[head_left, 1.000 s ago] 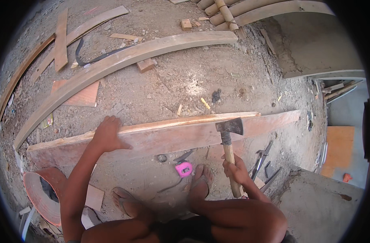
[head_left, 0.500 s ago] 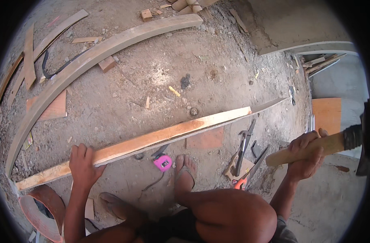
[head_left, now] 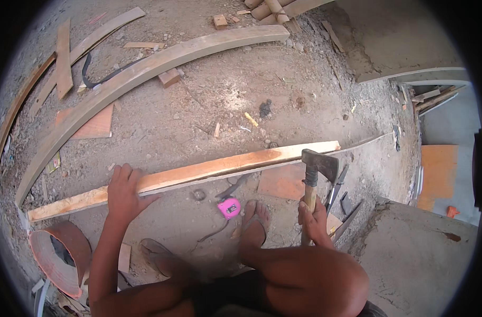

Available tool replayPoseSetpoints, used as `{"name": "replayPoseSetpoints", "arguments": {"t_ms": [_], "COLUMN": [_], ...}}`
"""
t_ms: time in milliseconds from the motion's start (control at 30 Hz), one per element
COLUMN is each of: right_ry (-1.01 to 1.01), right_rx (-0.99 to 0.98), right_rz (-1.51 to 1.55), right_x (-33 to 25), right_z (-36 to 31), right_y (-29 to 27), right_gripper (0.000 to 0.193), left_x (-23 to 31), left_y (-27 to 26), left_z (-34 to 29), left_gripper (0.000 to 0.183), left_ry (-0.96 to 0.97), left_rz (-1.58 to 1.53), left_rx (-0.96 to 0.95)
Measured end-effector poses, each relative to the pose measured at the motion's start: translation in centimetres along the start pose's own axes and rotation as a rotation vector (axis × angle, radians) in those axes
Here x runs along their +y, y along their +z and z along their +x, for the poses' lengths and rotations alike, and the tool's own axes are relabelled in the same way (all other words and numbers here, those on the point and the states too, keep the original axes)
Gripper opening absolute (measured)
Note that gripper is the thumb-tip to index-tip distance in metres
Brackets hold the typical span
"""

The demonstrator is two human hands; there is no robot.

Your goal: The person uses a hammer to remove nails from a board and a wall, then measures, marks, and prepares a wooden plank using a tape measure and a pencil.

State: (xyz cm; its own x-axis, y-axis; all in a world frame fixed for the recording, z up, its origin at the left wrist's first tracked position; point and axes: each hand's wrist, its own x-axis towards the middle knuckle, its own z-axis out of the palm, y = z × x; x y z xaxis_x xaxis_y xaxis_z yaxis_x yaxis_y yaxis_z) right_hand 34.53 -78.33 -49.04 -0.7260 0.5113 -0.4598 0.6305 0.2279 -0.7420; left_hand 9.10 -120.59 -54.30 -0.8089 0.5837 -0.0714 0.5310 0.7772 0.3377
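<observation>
A long, pale wooden beam (head_left: 214,168) lies slantwise across the ground in front of me, its right end farther off. My left hand (head_left: 125,193) grips it toward its left end, fingers over the far side and thumb on the near side. In my right hand (head_left: 316,219) is a hatchet (head_left: 322,164), held by its wooden handle with the dark metal head up. That head overlaps the beam's right part in view; whether they touch I cannot tell. Between my left hand and my feet lies a pink tape measure (head_left: 229,208).
Beyond the beam stretches a curved timber (head_left: 161,63). Tools, among them a saw (head_left: 349,221), lie partly hidden behind my right hand. A round reddish pipe piece (head_left: 80,245) stands at lower left. Concrete slabs (head_left: 415,243) border the right side, and wood scraps litter the dirt.
My right hand has swung the hatchet from the far right inward to beside the beam's right part. My left hand stays on the beam, while the whole view has shifted slightly.
</observation>
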Motion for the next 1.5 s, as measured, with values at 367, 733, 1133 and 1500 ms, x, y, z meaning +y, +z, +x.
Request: {"name": "replayPoseSetpoints", "arguments": {"t_ms": [367,733,1133,1500], "right_ry": [-0.238,-0.431,-0.295,-0.251], "right_rx": [-0.457,-0.475,-0.464,-0.454], "right_rz": [-0.721,-0.555,-0.521,-0.972], "right_x": [2.9,-8.3,-10.3,-4.9], "right_z": [2.6,8.1,9.8,7.0], "right_y": [4.7,7.7,10.1,12.4], "right_gripper": [0.041,0.04,0.029,0.038], "left_x": [-5.1,-4.5,-5.0,-3.7], "left_y": [5.4,5.6,5.9,5.2], "left_z": [3.8,3.4,2.5,1.9], "left_gripper": [0.029,0.023,0.027,0.033], "left_ry": [-0.029,0.075,0.076,0.068], "left_rz": [-0.272,-0.214,-0.173,-0.243], "left_rx": [0.163,0.234,0.186,0.265]}}
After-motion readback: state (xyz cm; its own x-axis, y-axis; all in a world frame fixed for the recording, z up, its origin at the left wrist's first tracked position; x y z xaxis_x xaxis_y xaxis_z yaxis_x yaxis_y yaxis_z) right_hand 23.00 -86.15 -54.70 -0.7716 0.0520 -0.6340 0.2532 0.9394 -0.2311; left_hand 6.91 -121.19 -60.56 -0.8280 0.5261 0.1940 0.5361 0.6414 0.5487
